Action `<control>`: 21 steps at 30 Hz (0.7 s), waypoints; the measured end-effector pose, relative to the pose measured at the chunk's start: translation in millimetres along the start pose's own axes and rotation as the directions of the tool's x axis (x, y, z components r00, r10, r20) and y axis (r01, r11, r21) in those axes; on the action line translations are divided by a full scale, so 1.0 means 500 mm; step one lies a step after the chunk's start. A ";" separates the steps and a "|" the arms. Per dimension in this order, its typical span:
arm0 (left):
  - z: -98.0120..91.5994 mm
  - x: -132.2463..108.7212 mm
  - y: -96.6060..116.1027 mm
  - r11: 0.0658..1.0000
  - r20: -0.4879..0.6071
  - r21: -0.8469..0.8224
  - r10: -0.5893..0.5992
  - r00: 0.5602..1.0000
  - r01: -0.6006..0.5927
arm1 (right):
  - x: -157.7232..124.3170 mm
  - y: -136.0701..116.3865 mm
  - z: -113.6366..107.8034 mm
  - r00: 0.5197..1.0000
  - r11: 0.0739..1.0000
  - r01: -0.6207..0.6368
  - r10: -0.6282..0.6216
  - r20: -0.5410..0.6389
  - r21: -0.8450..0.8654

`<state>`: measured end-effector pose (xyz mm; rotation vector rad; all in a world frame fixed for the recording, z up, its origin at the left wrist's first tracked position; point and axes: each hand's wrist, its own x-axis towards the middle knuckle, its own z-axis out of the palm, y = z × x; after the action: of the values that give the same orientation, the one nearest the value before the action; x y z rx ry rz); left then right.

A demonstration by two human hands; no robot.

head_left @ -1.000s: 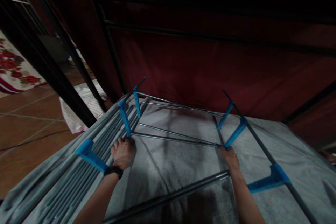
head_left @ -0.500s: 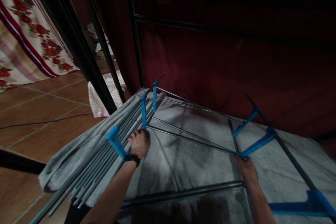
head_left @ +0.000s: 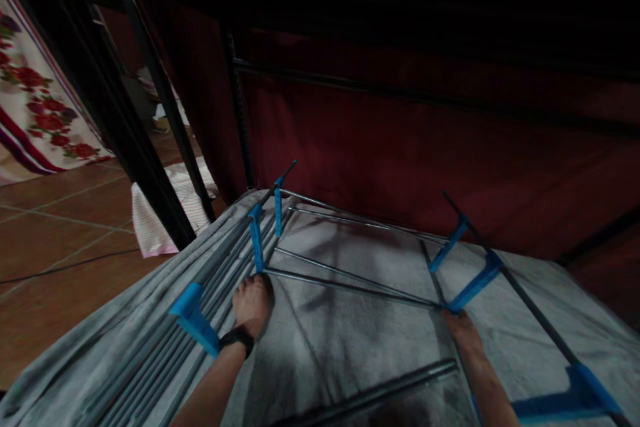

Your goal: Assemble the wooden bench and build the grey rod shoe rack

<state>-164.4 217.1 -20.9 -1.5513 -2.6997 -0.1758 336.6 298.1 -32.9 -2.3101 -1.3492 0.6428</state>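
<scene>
A rack frame of grey metal tubes and blue plastic brackets lies on a grey cloth-covered surface. My left hand (head_left: 253, 303) is closed over a lower tube on the left side, just below a blue bracket (head_left: 257, 240). My right hand (head_left: 463, 332) is wrapped around the lower tube on the right, beside the foot of another blue bracket (head_left: 475, 285). Thin cross rods (head_left: 345, 283) run between the two sides. Left of my left hand lie several loose grey tubes (head_left: 165, 353) and a nearer blue bracket (head_left: 195, 317). My right fingers are mostly hidden.
The grey blanket (head_left: 325, 340) spreads under the frame. Dark metal posts (head_left: 125, 127) stand at the left, and a dark red cloth (head_left: 380, 153) hangs behind. Beyond the left edge are a tiled floor (head_left: 55, 233), a black cable (head_left: 70, 265) and a striped cloth (head_left: 160, 213).
The view has turned a little, so the scene sits lower and farther left. Both hands keep their places on the tubes, and the frame's shape looks the same.
</scene>
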 end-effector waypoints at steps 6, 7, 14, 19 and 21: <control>-0.002 0.000 0.017 1.000 0.029 0.014 -0.029 0.999 0.028 | -0.015 -0.015 0.008 0.995 0.991 -0.098 0.100 0.012 -0.091; -0.004 -0.003 0.018 1.000 0.025 0.015 -0.027 0.999 0.027 | -0.019 -0.014 0.011 0.996 0.993 -0.092 0.093 0.010 -0.074; -0.015 -0.033 0.046 1.000 -0.169 -0.010 0.015 0.986 -0.017 | -0.072 -0.015 0.041 0.953 0.994 0.093 -0.075 -0.292 0.049; 0.011 0.013 0.107 0.919 -0.207 -0.161 0.326 0.922 -0.361 | -0.088 -0.118 0.075 0.828 0.844 0.535 -0.516 -0.221 0.033; 0.030 0.036 0.130 0.895 -0.195 -0.193 0.367 0.909 -0.402 | -0.076 -0.166 0.096 0.782 0.788 0.615 -0.606 -0.143 0.026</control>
<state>-117.1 266.6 -28.8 -2.0053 -2.2600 -0.5861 234.5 307.5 -20.3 -1.6561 -1.8426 0.3109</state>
